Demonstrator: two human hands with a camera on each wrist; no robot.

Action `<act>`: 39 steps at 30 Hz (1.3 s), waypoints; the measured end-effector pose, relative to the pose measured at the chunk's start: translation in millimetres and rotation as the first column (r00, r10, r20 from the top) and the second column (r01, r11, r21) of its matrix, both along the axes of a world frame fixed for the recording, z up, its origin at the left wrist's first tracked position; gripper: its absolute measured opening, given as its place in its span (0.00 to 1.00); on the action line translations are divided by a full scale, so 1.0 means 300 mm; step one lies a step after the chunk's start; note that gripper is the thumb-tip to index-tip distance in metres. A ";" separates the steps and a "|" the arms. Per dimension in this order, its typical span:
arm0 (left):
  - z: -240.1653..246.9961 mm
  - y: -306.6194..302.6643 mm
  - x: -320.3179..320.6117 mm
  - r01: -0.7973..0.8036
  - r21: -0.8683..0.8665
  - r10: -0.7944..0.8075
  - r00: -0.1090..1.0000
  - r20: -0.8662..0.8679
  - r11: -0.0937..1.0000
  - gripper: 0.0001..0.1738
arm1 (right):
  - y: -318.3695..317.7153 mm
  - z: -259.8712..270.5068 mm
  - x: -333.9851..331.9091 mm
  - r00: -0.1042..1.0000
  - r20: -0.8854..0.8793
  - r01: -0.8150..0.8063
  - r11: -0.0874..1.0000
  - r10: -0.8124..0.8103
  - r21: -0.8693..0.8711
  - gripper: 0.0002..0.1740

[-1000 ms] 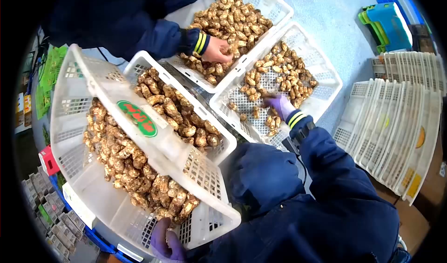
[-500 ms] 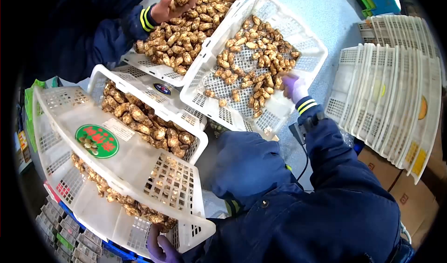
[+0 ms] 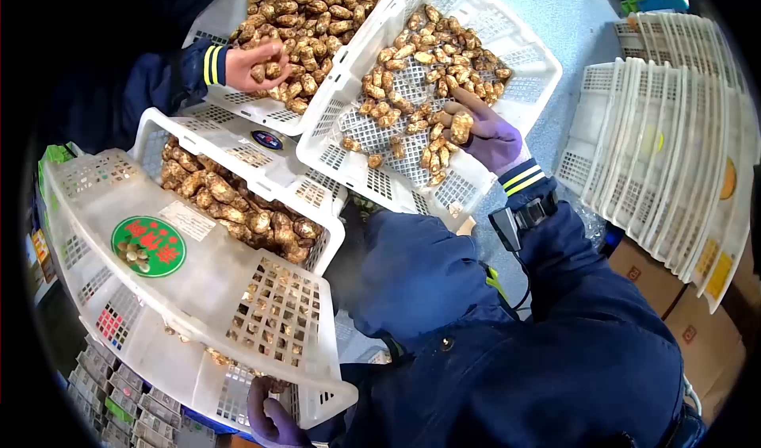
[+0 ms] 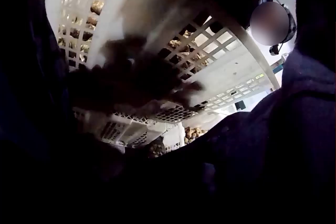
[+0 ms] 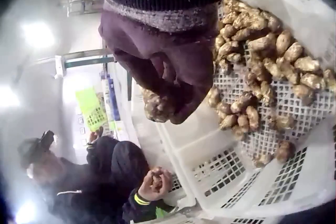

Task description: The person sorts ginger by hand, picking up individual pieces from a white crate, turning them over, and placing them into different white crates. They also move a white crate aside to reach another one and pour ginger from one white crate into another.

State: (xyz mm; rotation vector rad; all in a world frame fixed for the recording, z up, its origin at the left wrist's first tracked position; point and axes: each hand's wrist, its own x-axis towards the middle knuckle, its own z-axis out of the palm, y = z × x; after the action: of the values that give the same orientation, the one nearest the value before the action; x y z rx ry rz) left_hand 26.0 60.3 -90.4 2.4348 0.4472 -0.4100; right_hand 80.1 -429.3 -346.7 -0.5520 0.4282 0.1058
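Observation:
In the head view my gloved right hand (image 3: pixel 493 139) holds a knobbly brown tuber (image 3: pixel 461 128) over the right-hand white crate (image 3: pixel 529 103), where several smaller tubers (image 3: pixel 396 91) are scattered. The right wrist view shows the same tuber (image 5: pixel 156 107) under the curled fingers. My gloved left hand (image 3: pixel 273 418) is at the near end of the tilted crate (image 3: pixel 214 285) with the green label, its fingertips beside a brown lump (image 3: pixel 276 385). I cannot tell whether it grips that lump. Dark shapes (image 4: pixel 131 79) cover much of the left wrist view.
Another person's hand (image 3: pixel 258 66) holds tubers over a full crate (image 3: pixel 204 40) at the back. A further crate of larger tubers (image 3: pixel 226 198) sits behind the tilted one. Nested white crates (image 3: pixel 634 162) stand at the right, near cardboard boxes (image 3: pixel 705 333).
My right hand has gone from reaching into the crate to holding a tuber above it. The other person's hand has lifted, then lowered. The head view has shifted, moving the crates within it.

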 end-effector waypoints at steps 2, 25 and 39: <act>0.014 -0.005 0.008 0.045 0.073 -0.042 0.998 -0.046 0.996 0.22 | -0.005 -0.004 0.018 0.998 0.066 -0.020 1.000 0.019 0.012 0.41; 0.007 -0.041 -0.005 0.068 -0.084 -0.043 0.964 0.261 0.994 0.18 | -0.077 0.427 -0.180 0.989 0.151 0.070 0.922 -0.013 -0.381 0.39; 0.015 -0.054 0.012 0.052 0.011 -0.053 0.994 0.097 0.999 0.20 | 0.107 -0.116 0.208 0.727 -0.685 -0.625 -0.366 0.047 -0.689 0.26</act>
State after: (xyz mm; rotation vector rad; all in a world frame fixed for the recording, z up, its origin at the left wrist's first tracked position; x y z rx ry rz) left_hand 29.5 44.1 -86.1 2.4667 0.3441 -0.3105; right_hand 142.6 -397.1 -381.5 -2.5134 0.6656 0.5928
